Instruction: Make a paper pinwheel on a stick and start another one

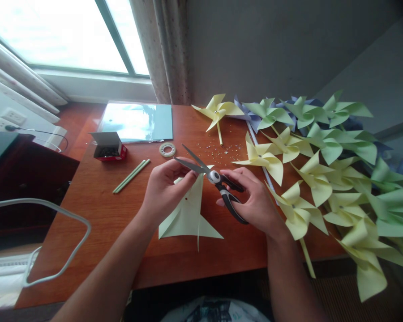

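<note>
My right hand (255, 199) grips a pair of scissors (216, 178) by its black and grey handles, the blades parted and pointing up and left. Pale green paper (188, 219), with cut and bent flaps and a small dark spot near its middle, stands over the table in front of me. My left hand (169, 183) pinches the upper part of this paper, close beside the blades. The paper's upper edge lies partly behind the fingers and blades, so I cannot tell whether the blades are cutting it.
Many yellow, green and blue paper pinwheels (298, 205) cover the table's right side. Small scraps (221, 150) lie ahead. To the left are two green sticks (131, 176), a roll of tape (167, 150), an open red box (110, 152) and blue-green sheets (163, 123). A white cable (70, 214) loops nearby.
</note>
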Motion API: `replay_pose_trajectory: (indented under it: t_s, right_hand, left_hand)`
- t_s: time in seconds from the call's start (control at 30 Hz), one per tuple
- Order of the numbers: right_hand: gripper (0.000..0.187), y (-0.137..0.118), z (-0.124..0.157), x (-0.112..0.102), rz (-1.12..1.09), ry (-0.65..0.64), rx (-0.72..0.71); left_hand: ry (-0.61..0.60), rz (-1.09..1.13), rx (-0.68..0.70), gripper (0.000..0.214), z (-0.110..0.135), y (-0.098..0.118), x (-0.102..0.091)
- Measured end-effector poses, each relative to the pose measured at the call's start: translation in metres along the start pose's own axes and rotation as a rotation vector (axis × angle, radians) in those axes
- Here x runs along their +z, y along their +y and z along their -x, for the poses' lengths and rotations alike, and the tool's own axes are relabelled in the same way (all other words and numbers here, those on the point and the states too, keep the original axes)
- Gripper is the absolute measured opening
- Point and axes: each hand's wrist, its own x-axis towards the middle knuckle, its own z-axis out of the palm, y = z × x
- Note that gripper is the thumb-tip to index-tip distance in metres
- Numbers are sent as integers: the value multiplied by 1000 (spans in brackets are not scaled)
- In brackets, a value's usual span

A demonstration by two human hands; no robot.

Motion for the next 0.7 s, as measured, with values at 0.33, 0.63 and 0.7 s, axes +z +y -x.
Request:
replay_pose_trajectory:
  t_s: [0.33, 0.63, 0.7]
  right_hand:
    - [57, -1, 0, 0, 17, 4, -12]
    - [57, -1, 0, -1, 20, 0, -3]
    - [56, -1, 1, -1, 19, 0, -6]
  left_hand:
    - [10, -21, -9, 6, 1, 3, 1]
    - [20, -48, -11, 8, 1, 3, 1]
    - [24, -45, -15, 8, 1, 3, 2]
